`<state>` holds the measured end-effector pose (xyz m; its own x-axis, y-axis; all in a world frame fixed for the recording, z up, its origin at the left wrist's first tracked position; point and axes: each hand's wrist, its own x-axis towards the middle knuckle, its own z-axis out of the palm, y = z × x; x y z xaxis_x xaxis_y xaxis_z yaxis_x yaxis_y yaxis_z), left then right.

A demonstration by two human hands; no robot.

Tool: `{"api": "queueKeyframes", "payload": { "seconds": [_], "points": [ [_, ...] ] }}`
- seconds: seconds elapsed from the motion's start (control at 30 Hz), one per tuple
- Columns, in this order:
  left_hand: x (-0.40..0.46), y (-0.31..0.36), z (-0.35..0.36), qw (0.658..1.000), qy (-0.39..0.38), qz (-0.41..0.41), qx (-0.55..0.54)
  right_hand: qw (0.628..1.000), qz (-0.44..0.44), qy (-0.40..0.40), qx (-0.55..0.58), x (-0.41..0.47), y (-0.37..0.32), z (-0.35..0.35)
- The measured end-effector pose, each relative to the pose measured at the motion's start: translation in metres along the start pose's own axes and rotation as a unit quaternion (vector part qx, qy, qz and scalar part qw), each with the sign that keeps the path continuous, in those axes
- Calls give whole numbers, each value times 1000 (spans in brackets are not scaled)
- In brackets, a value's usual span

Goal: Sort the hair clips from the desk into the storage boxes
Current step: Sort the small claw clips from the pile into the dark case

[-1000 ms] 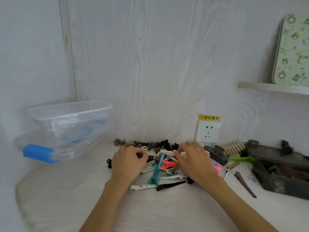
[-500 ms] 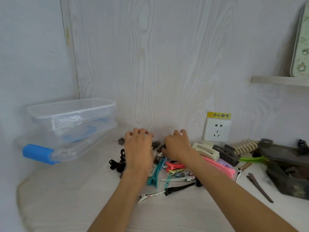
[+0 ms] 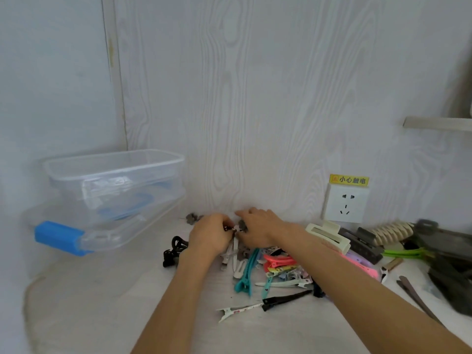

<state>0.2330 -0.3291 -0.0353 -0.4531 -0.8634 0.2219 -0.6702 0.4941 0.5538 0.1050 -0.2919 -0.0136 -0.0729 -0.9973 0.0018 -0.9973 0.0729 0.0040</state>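
Where the two hands meet at the back of the clip pile, the left hand (image 3: 210,236) has its fingers curled, pinching something small and dark at its fingertips, apparently one of the little hair clips, though the piece is too small to name surely. Facing it, the right hand (image 3: 258,229) lies with fingers bent over a small grey flower-shaped clip (image 3: 242,225); whether it actually grips that clip cannot be told. Nearer the person than the hands spreads the pile of hair clips (image 3: 275,270) on the desk (image 3: 102,302): a white clip just under the fingertips, a teal duckbill clip (image 3: 246,273), a coral-red one (image 3: 277,260), and at the near edge of the pile a black-and-white clip (image 3: 265,302). Left of the pile, touching the left wrist's side, sits a cluster of black clips (image 3: 173,251). Farther left of the pile stand the storage boxes (image 3: 112,185), clear plastic, one nested on another, with a blue latch (image 3: 58,237) facing forward. Right of the pile lie a cream claw clip (image 3: 328,236), a pink clip, a dark claw clip and a dark case (image 3: 449,256). Behind and right of the pile, a white wall socket (image 3: 344,206) carries a yellow label (image 3: 349,180) reading "小心触电".
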Motion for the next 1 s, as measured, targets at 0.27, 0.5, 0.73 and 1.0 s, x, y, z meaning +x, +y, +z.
{"api": "queueKeyframes", "payload": {
  "seconds": [0.27,0.5,0.73,1.0],
  "points": [
    [0,-1,0,999,-13,-2,45,992,18,-125,-18,17,-6,-20],
    [-2,3,10,991,57,31,114,976,52,-181,108,14,-3,-32],
    [-3,6,7,987,129,74,67,945,43,139,293,-11,22,-10],
    [-18,52,-4,928,187,99,-306,755,60,234,609,-104,52,-9]
  ]
}}
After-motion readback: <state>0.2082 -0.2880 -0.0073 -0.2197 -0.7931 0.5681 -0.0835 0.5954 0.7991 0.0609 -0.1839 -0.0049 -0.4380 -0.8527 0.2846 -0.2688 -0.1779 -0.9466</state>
